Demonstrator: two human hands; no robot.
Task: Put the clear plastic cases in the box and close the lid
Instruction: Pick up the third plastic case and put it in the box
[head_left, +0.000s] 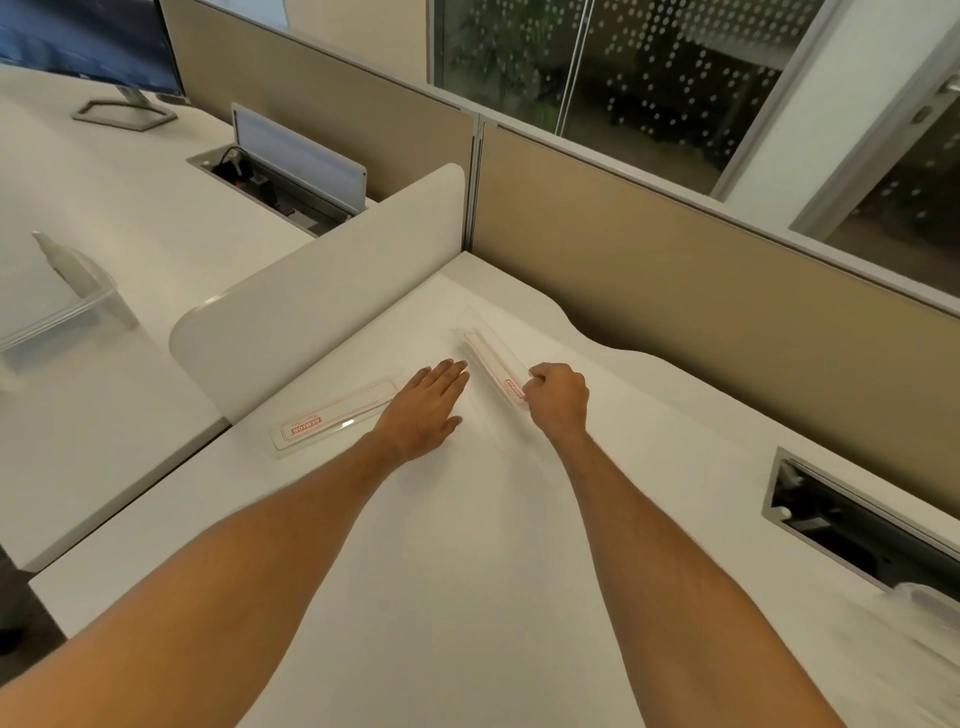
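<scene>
Two long clear plastic cases with red-printed labels lie on the white desk (467, 545). One case (332, 413) lies flat to the left, apart from my hands. The other case (491, 358) is tilted on its edge between my hands. My right hand (558, 397) is closed on its near end. My left hand (426, 410) rests flat and spread on the desk, fingertips close to that case. A clear plastic box (57, 306) stands on the neighbouring desk at far left. Another clear container (924, 603) shows at the right edge.
A low white divider (322, 291) separates the two desks. Tan partition panels (701, 291) wall the back. An open cable hatch (852, 514) is sunk in the desk at right; another hatch (285, 176) and a monitor (88, 47) are at upper left.
</scene>
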